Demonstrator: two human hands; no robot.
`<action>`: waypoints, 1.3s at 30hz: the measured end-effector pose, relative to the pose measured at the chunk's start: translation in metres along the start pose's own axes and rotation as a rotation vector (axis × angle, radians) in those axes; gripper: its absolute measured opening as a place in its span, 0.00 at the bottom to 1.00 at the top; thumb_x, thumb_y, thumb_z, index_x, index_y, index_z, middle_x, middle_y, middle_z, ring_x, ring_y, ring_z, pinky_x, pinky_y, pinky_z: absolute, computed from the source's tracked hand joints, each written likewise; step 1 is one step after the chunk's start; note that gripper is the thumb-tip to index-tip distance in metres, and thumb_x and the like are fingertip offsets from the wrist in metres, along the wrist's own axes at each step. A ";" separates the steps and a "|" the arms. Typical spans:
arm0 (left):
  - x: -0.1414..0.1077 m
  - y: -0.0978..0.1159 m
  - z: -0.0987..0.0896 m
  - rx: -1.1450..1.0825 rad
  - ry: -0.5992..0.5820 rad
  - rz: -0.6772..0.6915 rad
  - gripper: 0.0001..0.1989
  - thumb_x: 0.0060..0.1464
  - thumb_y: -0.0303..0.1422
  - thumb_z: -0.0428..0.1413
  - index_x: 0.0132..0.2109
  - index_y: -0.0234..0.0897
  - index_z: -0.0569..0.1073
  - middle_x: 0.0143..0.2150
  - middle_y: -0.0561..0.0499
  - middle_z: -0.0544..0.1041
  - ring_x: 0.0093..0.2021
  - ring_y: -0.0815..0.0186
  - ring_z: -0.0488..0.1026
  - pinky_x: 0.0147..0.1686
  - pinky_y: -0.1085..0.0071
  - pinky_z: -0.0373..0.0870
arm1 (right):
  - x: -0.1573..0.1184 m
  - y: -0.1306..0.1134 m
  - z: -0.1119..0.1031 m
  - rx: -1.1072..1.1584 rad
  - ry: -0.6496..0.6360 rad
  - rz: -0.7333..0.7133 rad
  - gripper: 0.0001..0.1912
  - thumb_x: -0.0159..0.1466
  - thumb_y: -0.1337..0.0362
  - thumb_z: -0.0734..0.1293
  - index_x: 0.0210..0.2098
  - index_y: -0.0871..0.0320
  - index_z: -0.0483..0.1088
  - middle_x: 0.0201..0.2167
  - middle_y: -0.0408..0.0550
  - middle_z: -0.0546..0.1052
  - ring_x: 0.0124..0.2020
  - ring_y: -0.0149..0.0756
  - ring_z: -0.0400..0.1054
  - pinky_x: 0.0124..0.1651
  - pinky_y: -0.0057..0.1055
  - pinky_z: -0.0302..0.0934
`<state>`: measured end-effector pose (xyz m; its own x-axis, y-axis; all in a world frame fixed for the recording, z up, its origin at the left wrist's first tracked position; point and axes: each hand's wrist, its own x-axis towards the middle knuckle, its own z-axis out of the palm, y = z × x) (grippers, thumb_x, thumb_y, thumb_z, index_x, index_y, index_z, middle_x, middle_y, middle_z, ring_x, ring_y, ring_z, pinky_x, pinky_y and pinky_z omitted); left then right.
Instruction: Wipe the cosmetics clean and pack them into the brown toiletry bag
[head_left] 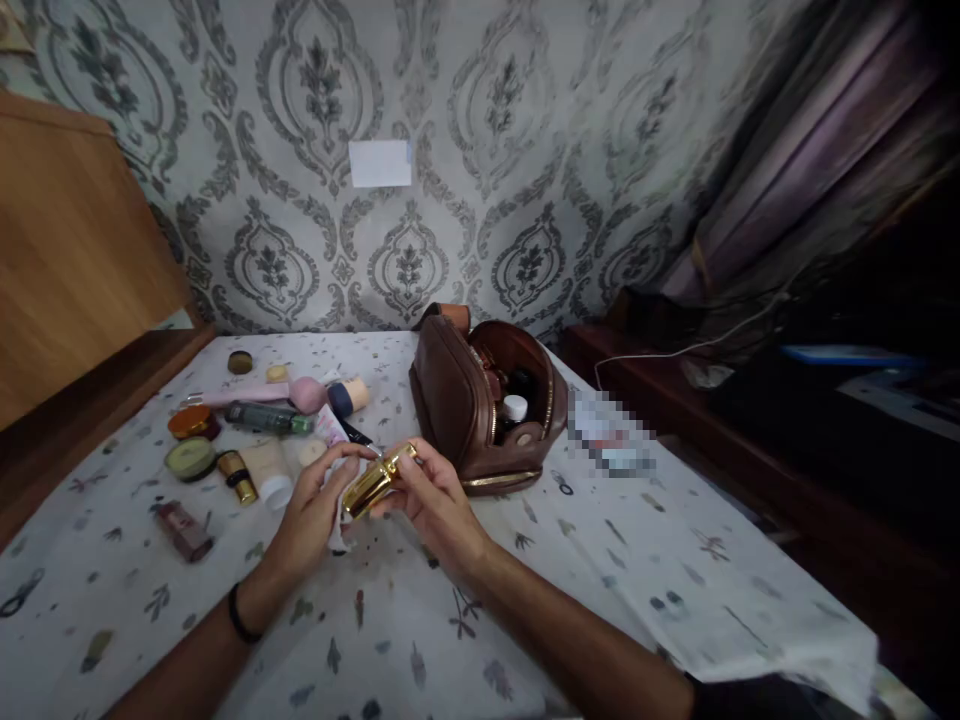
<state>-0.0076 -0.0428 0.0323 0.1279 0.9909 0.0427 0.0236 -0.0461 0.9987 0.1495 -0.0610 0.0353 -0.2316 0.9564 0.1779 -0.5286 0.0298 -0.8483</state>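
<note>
A shiny gold cosmetic bottle (367, 490) with a narrower top lies tilted between my hands, over the table. My right hand (442, 508) grips its upper end between thumb and fingers. A crumpled white tissue (339, 537) is in my left hand (315, 505), whose fingers close around the bottle's lower left side. Part of the tissue is hidden behind the bottle and fingers. Just beyond my right hand stands a brown leather bag (442, 400), unzipped, with a white-capped container (514, 407) and darker items inside.
Left of my hands lie several cosmetics: a cream tube (264, 468), a green jar (190, 458), an amber jar (190, 422), a dark green bottle (262, 416), a small gold-and-black bottle (238, 478) and a brownish bottle (182, 530). A patterned cloth (420, 640) covers the table.
</note>
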 end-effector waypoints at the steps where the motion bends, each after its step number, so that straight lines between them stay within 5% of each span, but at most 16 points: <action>1: -0.002 -0.002 0.003 0.000 0.007 -0.051 0.21 0.57 0.51 0.56 0.47 0.39 0.76 0.26 0.56 0.72 0.22 0.69 0.65 0.19 0.76 0.61 | -0.002 -0.005 0.000 -0.062 -0.001 -0.049 0.19 0.63 0.45 0.70 0.36 0.55 0.67 0.33 0.44 0.77 0.33 0.35 0.74 0.30 0.29 0.70; 4: -0.009 0.004 0.015 0.081 -0.041 -0.065 0.22 0.59 0.50 0.53 0.51 0.39 0.74 0.31 0.54 0.76 0.22 0.70 0.66 0.19 0.76 0.63 | -0.014 -0.034 -0.004 -0.297 0.006 -0.179 0.13 0.68 0.51 0.66 0.39 0.55 0.69 0.36 0.46 0.78 0.33 0.35 0.75 0.34 0.32 0.72; 7: -0.018 0.024 0.036 0.202 -0.271 0.062 0.20 0.62 0.44 0.51 0.54 0.38 0.73 0.43 0.47 0.79 0.37 0.63 0.76 0.35 0.71 0.73 | -0.027 -0.082 -0.016 -0.537 0.096 -0.368 0.10 0.69 0.55 0.65 0.42 0.54 0.72 0.45 0.49 0.77 0.40 0.37 0.75 0.37 0.33 0.72; 10: -0.022 0.048 0.067 0.370 -0.486 0.185 0.24 0.63 0.39 0.49 0.63 0.39 0.67 0.51 0.43 0.78 0.51 0.57 0.75 0.49 0.64 0.73 | -0.030 -0.133 -0.034 -0.876 0.250 -0.620 0.11 0.67 0.54 0.68 0.37 0.54 0.76 0.39 0.48 0.76 0.43 0.39 0.73 0.43 0.34 0.70; 15: -0.006 0.065 0.119 0.545 -0.579 0.198 0.35 0.62 0.37 0.49 0.71 0.29 0.49 0.54 0.34 0.77 0.53 0.50 0.75 0.54 0.52 0.70 | -0.020 -0.179 -0.063 -1.090 0.356 -0.548 0.15 0.64 0.49 0.69 0.38 0.54 0.76 0.34 0.46 0.79 0.34 0.37 0.73 0.37 0.32 0.69; 19: 0.002 0.060 0.136 0.739 -0.672 0.151 0.29 0.62 0.35 0.49 0.67 0.27 0.57 0.44 0.34 0.81 0.45 0.46 0.79 0.46 0.50 0.74 | -0.016 -0.186 -0.080 -1.278 0.321 -0.501 0.17 0.65 0.50 0.68 0.45 0.56 0.75 0.38 0.48 0.81 0.37 0.40 0.75 0.40 0.35 0.69; 26: -0.002 0.037 0.137 0.779 -0.712 0.258 0.30 0.62 0.33 0.46 0.69 0.31 0.49 0.54 0.33 0.78 0.51 0.44 0.78 0.47 0.45 0.74 | -0.020 -0.183 -0.096 -1.584 0.201 -0.461 0.11 0.68 0.58 0.66 0.48 0.55 0.71 0.38 0.47 0.79 0.37 0.39 0.74 0.40 0.33 0.69; 39: 0.001 0.028 0.136 0.777 -0.722 0.335 0.31 0.62 0.31 0.46 0.69 0.34 0.46 0.53 0.35 0.78 0.48 0.45 0.79 0.43 0.46 0.77 | -0.014 -0.163 -0.101 -1.718 -0.091 -0.451 0.04 0.69 0.65 0.66 0.41 0.57 0.72 0.33 0.49 0.77 0.36 0.39 0.69 0.38 0.33 0.64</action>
<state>0.1277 -0.0603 0.0564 0.7850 0.6188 0.0273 0.4625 -0.6149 0.6387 0.3213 -0.0500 0.1213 -0.3957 0.7731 0.4957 0.7952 0.5585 -0.2362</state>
